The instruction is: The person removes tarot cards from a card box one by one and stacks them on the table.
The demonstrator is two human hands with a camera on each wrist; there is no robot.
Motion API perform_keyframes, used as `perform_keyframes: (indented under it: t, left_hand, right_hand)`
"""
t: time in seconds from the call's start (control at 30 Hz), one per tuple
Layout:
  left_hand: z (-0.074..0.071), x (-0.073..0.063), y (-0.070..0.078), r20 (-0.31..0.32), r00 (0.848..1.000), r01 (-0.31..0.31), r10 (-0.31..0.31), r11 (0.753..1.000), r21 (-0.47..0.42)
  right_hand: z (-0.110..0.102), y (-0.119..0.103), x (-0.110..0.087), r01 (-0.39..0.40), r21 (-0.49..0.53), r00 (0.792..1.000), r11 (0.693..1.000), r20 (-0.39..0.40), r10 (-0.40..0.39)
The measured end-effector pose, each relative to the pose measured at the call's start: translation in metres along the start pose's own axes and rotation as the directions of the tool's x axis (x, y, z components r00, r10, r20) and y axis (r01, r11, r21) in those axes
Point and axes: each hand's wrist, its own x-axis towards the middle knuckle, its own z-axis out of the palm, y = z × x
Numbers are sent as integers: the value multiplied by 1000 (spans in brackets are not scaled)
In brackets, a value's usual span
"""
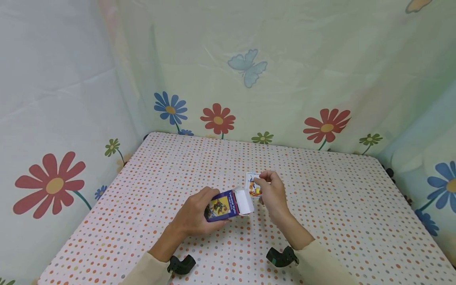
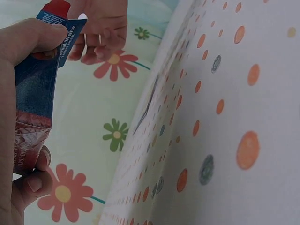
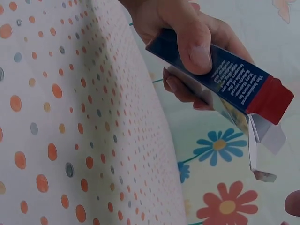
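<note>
My left hand (image 1: 196,211) grips a blue tarot card box (image 1: 219,208), printed "Universal Waite" on its front. The box is tilted, its opened end toward the right with a white flap (image 1: 244,202) sticking out. In the right wrist view a red flap (image 3: 274,101) stands out from the same end. My right hand (image 1: 274,194) is just right of that end, fingers loosely bent, with nothing visible between them in the left wrist view. A picture card (image 1: 250,188) shows past its fingers, partly hidden; a thin dark edge (image 2: 147,105) lies on the table in the left wrist view.
A dotted cloth (image 1: 320,209) covers the table. Behind it and at both sides hangs a curtain (image 1: 285,79) printed with flowers and a butterfly. Dark wrist mounts (image 1: 181,264) sit on both forearms.
</note>
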Motion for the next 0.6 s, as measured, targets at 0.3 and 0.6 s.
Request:
perform_keyframes:
  t: [0.3,0.6]
  left_hand:
    - [1,0,0,-11,1000,-16,16,1000,-7]
    - [1,0,-1,-11,1000,-25,25,1000,-3]
  right_hand:
    - [6,-6,-23,36,-15,998,999,55,-35]
    - [12,-4,-39,72,-51,995,996,71,-69]
